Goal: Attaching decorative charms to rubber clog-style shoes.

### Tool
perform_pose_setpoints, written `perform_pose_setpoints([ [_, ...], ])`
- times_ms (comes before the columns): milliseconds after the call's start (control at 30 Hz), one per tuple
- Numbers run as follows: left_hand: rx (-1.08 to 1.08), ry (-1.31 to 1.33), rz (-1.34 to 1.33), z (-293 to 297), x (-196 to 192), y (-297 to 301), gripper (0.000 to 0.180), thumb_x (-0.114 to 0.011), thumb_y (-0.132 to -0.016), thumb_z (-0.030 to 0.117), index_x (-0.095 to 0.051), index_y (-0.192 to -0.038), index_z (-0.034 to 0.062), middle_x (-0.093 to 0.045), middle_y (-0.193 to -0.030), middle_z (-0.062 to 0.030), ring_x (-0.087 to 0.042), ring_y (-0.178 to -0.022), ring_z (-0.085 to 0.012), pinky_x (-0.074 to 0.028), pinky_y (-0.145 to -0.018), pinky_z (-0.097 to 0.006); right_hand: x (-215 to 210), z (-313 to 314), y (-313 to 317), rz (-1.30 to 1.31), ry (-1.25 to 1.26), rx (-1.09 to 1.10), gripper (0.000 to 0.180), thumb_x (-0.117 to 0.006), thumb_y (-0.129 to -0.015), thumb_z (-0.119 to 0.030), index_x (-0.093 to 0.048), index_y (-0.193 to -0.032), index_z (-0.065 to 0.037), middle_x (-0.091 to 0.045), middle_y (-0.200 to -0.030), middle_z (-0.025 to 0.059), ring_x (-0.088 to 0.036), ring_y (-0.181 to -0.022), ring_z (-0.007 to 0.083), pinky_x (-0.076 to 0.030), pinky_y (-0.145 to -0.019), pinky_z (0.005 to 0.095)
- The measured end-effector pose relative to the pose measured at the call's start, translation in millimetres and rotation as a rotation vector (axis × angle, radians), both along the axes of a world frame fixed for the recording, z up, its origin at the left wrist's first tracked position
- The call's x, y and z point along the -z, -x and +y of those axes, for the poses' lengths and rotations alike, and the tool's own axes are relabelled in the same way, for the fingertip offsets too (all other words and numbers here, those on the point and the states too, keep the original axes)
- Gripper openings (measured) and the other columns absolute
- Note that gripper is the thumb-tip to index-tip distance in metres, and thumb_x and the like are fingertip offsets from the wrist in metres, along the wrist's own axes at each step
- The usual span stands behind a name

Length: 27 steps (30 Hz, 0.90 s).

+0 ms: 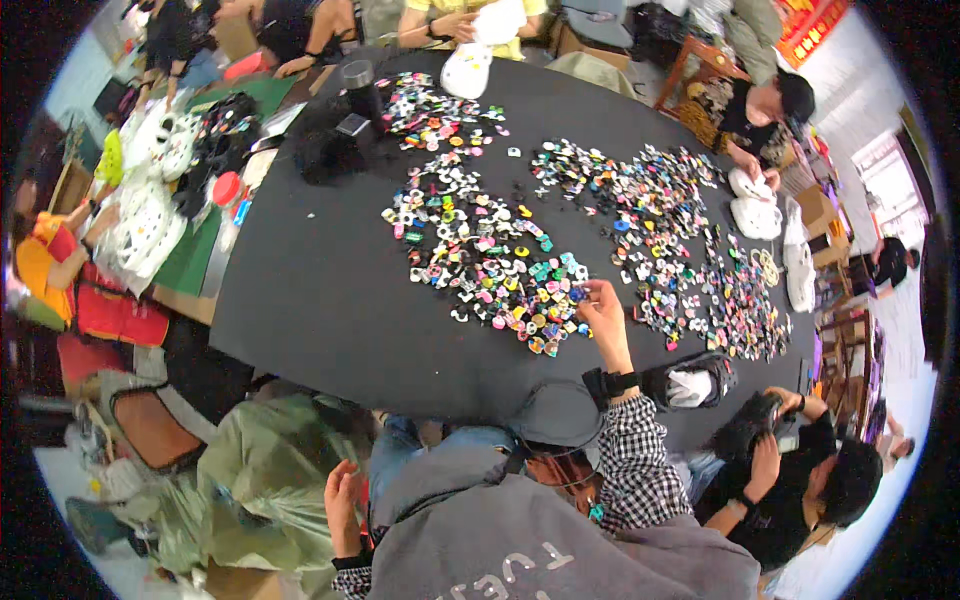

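Grey cloth of a hooded top fills the near edge. Reaching over the black tabletop (pixel 330 300), the right hand (pixel 603 305) pinches at the near pile of colourful shoe charms (pixel 500 270), fingers nearly closed; whether it grips one I cannot tell. Picking cleanly means isolating one charm first. Left hand (pixel 343 500) hangs loosely open, empty, beside an olive bag (pixel 260 470).

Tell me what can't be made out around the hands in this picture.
- Right hand, head view: whatever its fingertips pinch among the small colourful plastic charms is too small to tell.
- Left hand, head view: its palm faces away, hiding any contents.
- Black tabletop, head view: near edge hidden behind the grey cap.
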State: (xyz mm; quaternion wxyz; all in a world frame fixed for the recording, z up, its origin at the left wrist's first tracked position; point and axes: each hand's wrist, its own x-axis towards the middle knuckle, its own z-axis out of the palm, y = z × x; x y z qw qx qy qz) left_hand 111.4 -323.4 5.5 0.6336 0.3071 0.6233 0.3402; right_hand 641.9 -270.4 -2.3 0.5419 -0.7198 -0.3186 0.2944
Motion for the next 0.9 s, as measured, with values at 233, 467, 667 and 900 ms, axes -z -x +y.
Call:
perform_pose_setpoints([
  [233, -0.143, 0.036, -0.019, -34.4, 13.2, -6.6, 0.038, -0.055, -0.093, 0.023, -0.053, -0.125, 0.0021, -0.059, -0.117, -0.0073, -0.057, -0.100, -0.0161, -0.044, -0.085, -0.028, 24.8, 16.0, 0.3, -0.149, 0.133, -0.169, 0.038, -0.052, -0.079, -0.002, -0.058, -0.116, -0.006, -0.055, -0.077, -0.0026, -0.045, -0.059, 0.0037, -0.035, -0.051, 0.0193],
  [467, -0.117, 0.048, 0.070, -20.9, 15.7, -0.6, 0.037, -0.053, -0.094, 0.018, -0.051, -0.127, 0.0014, -0.059, -0.118, -0.0066, -0.056, -0.103, -0.0165, -0.044, -0.091, -0.029, 50.7, 6.5, -53.6, -0.492, 0.168, -0.220, 0.041, -0.055, -0.086, -0.007, -0.050, -0.126, 0.002, -0.057, -0.116, 0.0167, -0.053, -0.108, 0.0262, -0.039, -0.095, 0.0347],
  [667, -0.744, -0.297, 0.772, -42.9, 53.6, 113.7, 0.045, -0.055, -0.084, 0.009, -0.049, -0.127, -0.0010, -0.058, -0.117, -0.0147, -0.056, -0.104, -0.0282, -0.042, -0.095, -0.038, -4.5, 42.7, 34.7, -0.447, 0.136, -0.256, 0.039, -0.054, -0.090, -0.016, -0.051, -0.124, 0.005, -0.056, -0.120, 0.0153, -0.051, -0.112, 0.0253, -0.036, -0.099, 0.0344],
  [900, -0.519, -0.267, 1.192, -28.0, 60.2, 191.6, 0.062, -0.065, -0.074, 0.022, -0.044, -0.128, -0.0017, -0.057, -0.114, -0.0260, -0.055, -0.108, -0.0379, -0.043, -0.093, -0.044, -79.3, 82.6, 215.6, -0.270, 0.067, -0.660, 0.030, -0.051, -0.092, -0.012, -0.056, -0.119, 0.000, -0.058, -0.106, 0.0052, -0.054, -0.092, 0.0122, -0.043, -0.082, 0.0251],
])
